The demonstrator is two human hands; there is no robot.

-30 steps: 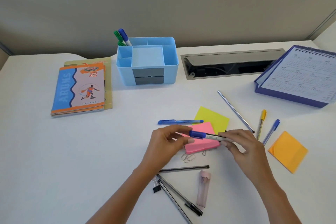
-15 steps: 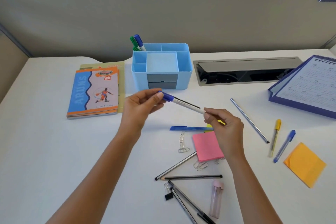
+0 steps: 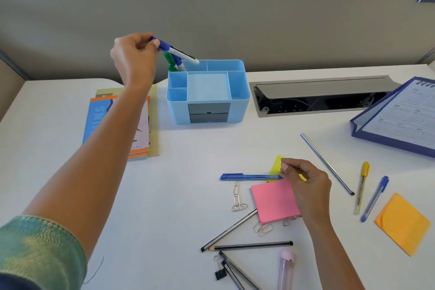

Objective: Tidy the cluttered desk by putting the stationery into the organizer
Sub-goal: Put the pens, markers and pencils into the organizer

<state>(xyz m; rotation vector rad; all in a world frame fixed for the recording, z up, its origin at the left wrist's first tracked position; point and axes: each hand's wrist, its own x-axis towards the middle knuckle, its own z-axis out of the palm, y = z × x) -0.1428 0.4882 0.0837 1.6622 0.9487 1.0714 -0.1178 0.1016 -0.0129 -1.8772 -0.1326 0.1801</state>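
My left hand holds a blue-capped white marker by its cap, tilted, with its tip over the back left compartment of the light blue organizer. A green marker and another blue one stand in that compartment. My right hand hovers with fingers pinched just above the right end of a blue pen lying on the desk, next to a pink sticky pad and a yellow sticky pad. I cannot tell whether the fingers touch the pen.
Paper clips, several dark pencils, a binder clip and a pink eraser case lie near me. At right are a grey pencil, yellow pen, blue pen, orange pad and calendar. Booklets lie left.
My left hand has carried the marker up and back to the organizer. My right hand has let go of the marker and dropped toward the blue pen.
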